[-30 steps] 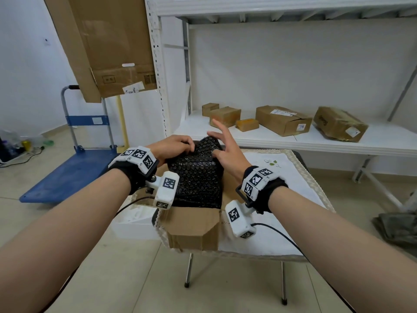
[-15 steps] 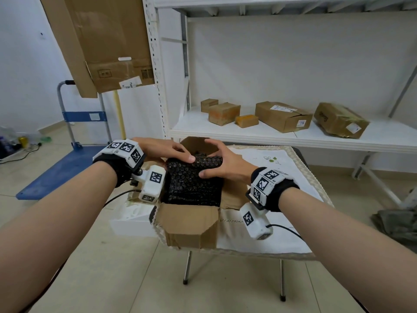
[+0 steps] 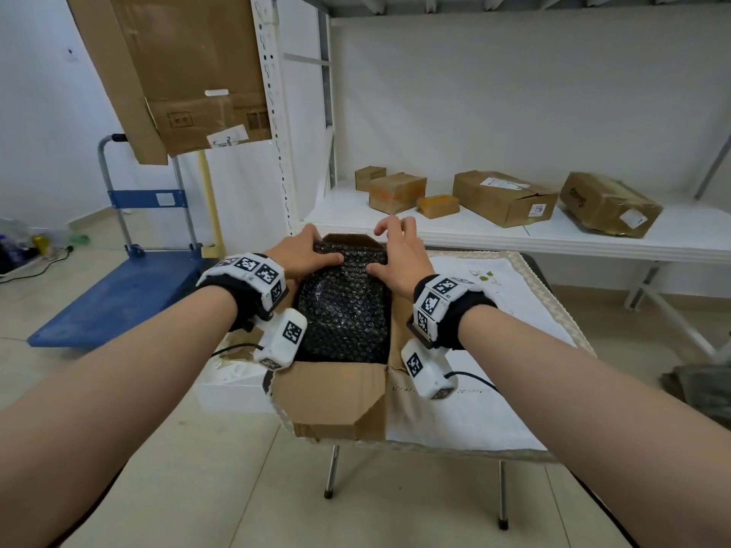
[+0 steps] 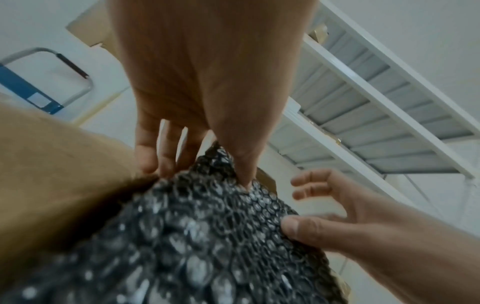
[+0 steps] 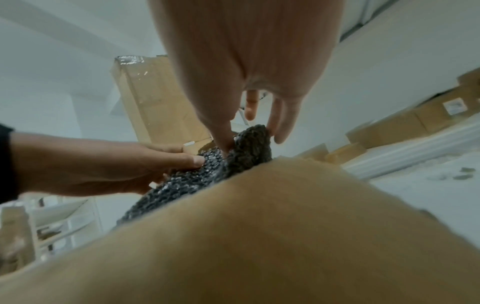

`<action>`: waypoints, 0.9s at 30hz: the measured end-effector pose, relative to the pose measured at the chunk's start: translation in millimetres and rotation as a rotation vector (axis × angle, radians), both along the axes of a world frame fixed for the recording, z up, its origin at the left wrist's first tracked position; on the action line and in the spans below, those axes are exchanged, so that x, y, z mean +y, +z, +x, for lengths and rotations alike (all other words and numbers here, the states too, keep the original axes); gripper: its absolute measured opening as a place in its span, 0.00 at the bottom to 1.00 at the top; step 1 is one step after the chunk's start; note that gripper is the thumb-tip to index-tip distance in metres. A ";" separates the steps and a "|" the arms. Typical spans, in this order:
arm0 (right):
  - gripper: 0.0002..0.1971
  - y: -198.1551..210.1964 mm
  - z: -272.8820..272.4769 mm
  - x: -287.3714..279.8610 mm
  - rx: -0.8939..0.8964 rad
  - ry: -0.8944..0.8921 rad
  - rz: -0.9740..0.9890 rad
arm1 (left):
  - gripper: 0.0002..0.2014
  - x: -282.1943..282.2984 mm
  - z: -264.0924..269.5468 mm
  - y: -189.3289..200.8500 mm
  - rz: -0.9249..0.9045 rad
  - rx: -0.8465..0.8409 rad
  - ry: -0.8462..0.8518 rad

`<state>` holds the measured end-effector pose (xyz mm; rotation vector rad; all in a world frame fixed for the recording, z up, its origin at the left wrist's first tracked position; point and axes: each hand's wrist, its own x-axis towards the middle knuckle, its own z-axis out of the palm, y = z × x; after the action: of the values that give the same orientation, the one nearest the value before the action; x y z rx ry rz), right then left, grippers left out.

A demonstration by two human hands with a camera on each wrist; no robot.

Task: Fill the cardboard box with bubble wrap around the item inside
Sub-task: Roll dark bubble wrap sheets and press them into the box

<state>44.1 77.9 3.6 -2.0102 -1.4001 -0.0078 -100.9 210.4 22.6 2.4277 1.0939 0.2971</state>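
Note:
An open cardboard box (image 3: 340, 397) stands on a small table covered with a white cloth (image 3: 474, 409). Black bubble wrap (image 3: 344, 310) fills its top and hides the item inside. My left hand (image 3: 312, 251) is at the wrap's far left corner. Its thumb (image 4: 241, 176) presses on top and its fingers (image 4: 155, 160) reach down between the wrap and the box wall, pinching that edge. My right hand (image 3: 389, 251) is at the far right. Its thumb (image 5: 223, 144) presses into the bubble wrap (image 5: 249, 142) while its fingers (image 4: 309, 185) hang loosely above the far edge.
A white shelf (image 3: 514, 239) behind the table carries several cardboard parcels (image 3: 502, 197). A blue platform trolley (image 3: 118, 294) stands on the floor to the left, with a large flattened carton (image 3: 178, 73) leaning above it. A white box (image 3: 229, 385) sits by the table's left edge.
The bubble wrap stood up out of the box a second ago and now lies pushed down into it. Both hands have slid forward to its far end.

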 end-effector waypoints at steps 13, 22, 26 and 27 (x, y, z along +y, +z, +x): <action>0.41 8.1 2.5 -5.5 -0.283 0.259 -0.355 | 0.25 -7.3 7.9 11.4 0.486 0.278 -0.340; 0.45 4.9 -1.2 3.8 -0.296 0.314 -0.572 | 0.45 2.3 3.7 2.7 0.222 0.530 -0.361; 0.48 -5.1 -0.5 8.6 -0.324 0.284 -0.604 | 0.39 1.0 9.9 -2.5 0.168 0.589 -0.361; 0.49 -6.1 -0.3 9.0 -0.354 0.277 -0.621 | 0.37 -0.6 12.8 -2.0 0.176 0.616 -0.370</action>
<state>43.8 86.9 -2.5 -2.3602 -2.0967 0.2296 -88.1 209.8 20.5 2.9040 0.8309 -0.5274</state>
